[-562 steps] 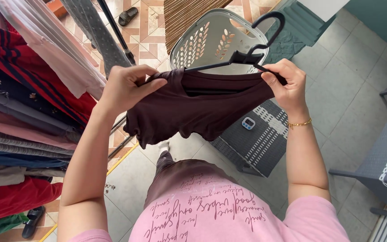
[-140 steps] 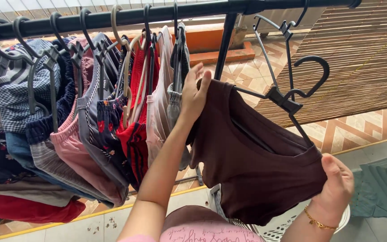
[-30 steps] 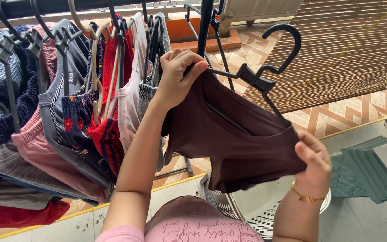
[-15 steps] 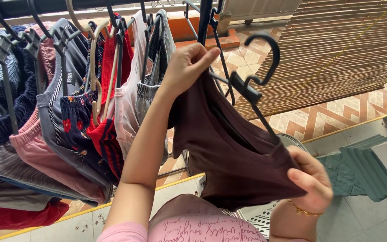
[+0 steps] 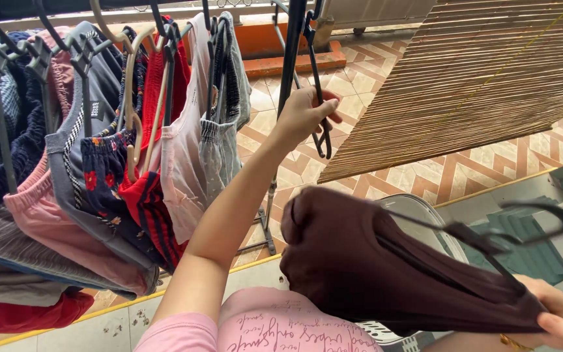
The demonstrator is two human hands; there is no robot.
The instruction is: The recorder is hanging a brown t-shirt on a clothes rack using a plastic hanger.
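l hand (image 5: 302,116) on empty hanger (image 5: 321,124), r hand (image 5: 554,317) holds maroon garment (image 5: 386,267)

A dark rail (image 5: 21,8) runs across the top, and many clothes (image 5: 99,169) hang from it on hangers (image 5: 131,98), packed close together. Below is the floor (image 5: 477,176) with zigzag tiles. A pale basket (image 5: 418,215) seems to stand on it, partly hidden.
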